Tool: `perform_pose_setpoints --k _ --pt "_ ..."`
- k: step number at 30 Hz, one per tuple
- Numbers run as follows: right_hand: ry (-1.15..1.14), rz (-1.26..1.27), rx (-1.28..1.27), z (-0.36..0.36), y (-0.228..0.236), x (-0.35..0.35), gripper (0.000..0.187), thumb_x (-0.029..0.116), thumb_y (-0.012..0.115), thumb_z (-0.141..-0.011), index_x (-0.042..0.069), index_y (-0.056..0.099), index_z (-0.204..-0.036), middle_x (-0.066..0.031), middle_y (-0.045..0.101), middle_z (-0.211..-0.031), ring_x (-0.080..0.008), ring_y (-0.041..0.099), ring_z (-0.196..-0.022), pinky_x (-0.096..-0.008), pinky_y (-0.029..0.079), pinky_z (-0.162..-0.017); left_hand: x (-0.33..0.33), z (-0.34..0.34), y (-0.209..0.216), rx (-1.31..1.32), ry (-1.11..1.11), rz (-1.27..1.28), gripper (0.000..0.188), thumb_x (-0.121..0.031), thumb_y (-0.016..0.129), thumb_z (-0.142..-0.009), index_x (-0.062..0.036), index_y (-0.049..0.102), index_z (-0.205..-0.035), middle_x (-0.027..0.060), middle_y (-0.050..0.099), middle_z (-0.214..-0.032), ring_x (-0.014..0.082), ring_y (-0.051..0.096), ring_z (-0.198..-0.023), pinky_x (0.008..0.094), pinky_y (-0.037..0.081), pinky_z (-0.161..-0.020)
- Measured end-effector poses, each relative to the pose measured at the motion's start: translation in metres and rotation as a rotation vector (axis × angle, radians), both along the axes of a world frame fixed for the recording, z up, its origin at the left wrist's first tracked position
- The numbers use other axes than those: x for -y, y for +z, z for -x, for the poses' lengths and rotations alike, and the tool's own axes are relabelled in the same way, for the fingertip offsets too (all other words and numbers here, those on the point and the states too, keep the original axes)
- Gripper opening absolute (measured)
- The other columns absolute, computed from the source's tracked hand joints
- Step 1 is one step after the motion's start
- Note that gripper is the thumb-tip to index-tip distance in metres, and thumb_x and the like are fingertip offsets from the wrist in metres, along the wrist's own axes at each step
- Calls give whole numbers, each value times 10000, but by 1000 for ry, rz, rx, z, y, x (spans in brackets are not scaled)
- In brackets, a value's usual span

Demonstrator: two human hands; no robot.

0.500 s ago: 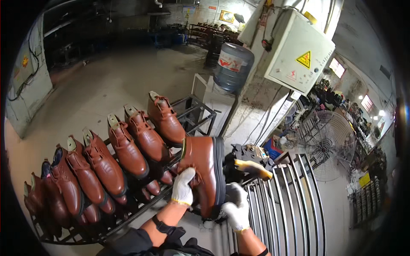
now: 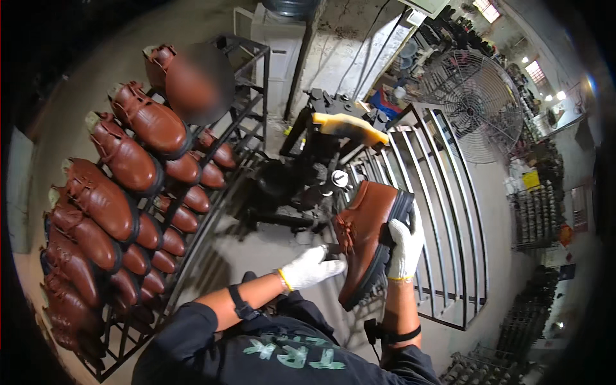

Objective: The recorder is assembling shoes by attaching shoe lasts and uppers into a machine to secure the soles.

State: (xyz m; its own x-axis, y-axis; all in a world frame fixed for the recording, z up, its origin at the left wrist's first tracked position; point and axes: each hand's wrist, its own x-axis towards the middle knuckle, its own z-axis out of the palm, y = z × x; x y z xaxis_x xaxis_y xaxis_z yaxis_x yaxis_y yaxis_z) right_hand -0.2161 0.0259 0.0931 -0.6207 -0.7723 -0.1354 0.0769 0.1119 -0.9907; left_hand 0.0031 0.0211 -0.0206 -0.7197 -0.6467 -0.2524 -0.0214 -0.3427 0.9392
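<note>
A brown leather ankle boot (image 2: 367,237) with a black lugged sole and brown laces is held up in front of me, tilted. My right hand (image 2: 405,247), in a white knit glove, is closed round its sole from the right. My left hand (image 2: 313,267), gloved the same way, lies at the boot's laced side with fingers stretched out. Whether its fingertips touch the leather I cannot make out. Beyond the boot stands a dark machine (image 2: 308,176) with a yellow curved pad (image 2: 350,127) on top.
To the left, a black metal rack (image 2: 247,106) carries several rows of brown boots (image 2: 154,122). An empty-barred metal rack (image 2: 443,212) stands close on the right, with a large caged fan (image 2: 475,102) behind it. A pillar (image 2: 350,51) rises beyond the machine.
My view has tipped down and turned. The boot has swung away from the left-hand rack to the right, beside the barred rack. My left hand has come off its earlier grip on the boot.
</note>
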Motion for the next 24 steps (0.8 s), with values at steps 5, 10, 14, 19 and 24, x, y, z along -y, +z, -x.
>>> perform_pose_setpoints --k 5,10,14,19,24 --pt "37 16 -116 -5 3 18 787 54 782 -873 -23 449 -1581 -112 654 -1300 -130 650 -975 -259 554 -839 -2 -53 -2 336 -90 -120 509 -197 735 -943 35 611 -1378 129 716 -1211 162 665 -1011 331 563 -915" --pt "154 -34 -163 -11 13 52 760 72 778 -854 -19 487 -1550 -81 683 -1227 -124 658 -970 -272 556 -867 -4 -72 -30 172 73 -104 474 -192 757 -929 60 635 -1312 154 744 -1119 182 676 -969 329 561 -897" --pt "212 -94 -840 -34 33 67 911 223 835 -745 -28 472 -1541 -212 676 -1328 -291 703 -1144 -356 545 -1008 37 -88 28 261 154 -95 360 -159 740 -932 57 676 -1213 105 730 -1054 137 654 -928 331 568 -807" --pt "356 -305 -1227 -71 65 103 874 347 792 -735 -17 485 -1467 -314 683 -1166 -470 690 -1047 -523 568 -907 79 -31 36 -90 524 217 236 -190 698 -990 -3 691 -1133 88 728 -970 115 655 -898 301 549 -826" --pt "438 -108 -950 -24 35 87 1006 400 880 -793 -37 398 -1561 -254 697 -1295 -354 713 -1150 -421 564 -994 99 41 15 -1000 409 -721 420 -247 445 -1154 -47 486 -1521 121 657 -1282 258 655 -1163 379 536 -1076"
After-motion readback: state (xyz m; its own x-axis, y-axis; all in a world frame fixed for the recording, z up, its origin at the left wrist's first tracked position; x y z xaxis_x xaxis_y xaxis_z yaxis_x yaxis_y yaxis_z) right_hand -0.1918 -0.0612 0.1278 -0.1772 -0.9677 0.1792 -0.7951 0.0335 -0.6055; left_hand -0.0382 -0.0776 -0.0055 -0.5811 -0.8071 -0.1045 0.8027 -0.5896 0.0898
